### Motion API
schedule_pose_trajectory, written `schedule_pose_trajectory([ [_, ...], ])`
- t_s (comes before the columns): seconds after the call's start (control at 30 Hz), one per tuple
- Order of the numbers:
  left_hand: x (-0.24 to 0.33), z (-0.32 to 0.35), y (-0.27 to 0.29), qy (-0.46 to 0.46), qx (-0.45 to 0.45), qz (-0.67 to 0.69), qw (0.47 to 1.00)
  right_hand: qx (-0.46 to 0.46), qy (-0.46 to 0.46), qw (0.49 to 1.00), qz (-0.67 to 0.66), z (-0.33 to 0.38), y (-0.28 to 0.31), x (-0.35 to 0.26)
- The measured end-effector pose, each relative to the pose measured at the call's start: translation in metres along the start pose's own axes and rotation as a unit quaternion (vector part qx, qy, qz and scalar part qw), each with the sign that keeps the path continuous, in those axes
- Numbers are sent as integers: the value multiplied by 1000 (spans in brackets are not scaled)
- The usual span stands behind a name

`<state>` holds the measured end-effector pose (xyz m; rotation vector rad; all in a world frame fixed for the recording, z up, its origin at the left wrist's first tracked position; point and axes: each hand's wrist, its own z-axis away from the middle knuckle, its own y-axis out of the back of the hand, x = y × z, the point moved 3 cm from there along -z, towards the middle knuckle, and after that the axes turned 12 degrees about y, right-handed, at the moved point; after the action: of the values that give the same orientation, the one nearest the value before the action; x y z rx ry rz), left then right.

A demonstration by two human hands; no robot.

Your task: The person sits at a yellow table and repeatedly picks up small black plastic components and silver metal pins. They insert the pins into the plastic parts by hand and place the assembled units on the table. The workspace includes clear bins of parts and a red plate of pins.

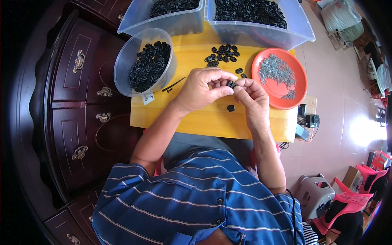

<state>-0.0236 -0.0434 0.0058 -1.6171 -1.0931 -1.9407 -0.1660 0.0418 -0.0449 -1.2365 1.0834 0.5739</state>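
Observation:
My left hand (203,88) and my right hand (254,97) meet over the yellow table (188,118), pinching a small black plastic piece (230,84) between their fingertips. The fingers partly cover it. Just below lies another black piece (231,108) on the tabletop. Beyond my hands is a loose cluster of oval black pieces with holes (222,56), and a pair more sit near my right fingers. To the right, an orange-red plate (301,97) holds a heap of small silvery metal parts (277,70), too fine to make out singly.
At left stands a round clear tub (122,72) of black pieces, with a thin black rod (174,84) beside it. Two big translucent bins (261,34) of black pieces line the far edge. A dark wooden cabinet (77,110) borders the left; small devices (312,121) lie off the right edge.

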Motion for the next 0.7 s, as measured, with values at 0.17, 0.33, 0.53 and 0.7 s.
schedule_pose_trajectory([
  [0.17,-2,-1,-2,-6,-4,2,1000,3,2,1000,-10,0,-1,-1],
  [0.33,1,-2,-3,1,-13,-5,1000,8,-1,1000,-12,0,-2,-2],
  [0.53,2,-5,4,-11,-40,-53,998,-10,-50,999,13,0,0,-1],
  [0.7,6,-8,7,-45,-71,-111,990,-35,-77,996,20,0,2,2],
])
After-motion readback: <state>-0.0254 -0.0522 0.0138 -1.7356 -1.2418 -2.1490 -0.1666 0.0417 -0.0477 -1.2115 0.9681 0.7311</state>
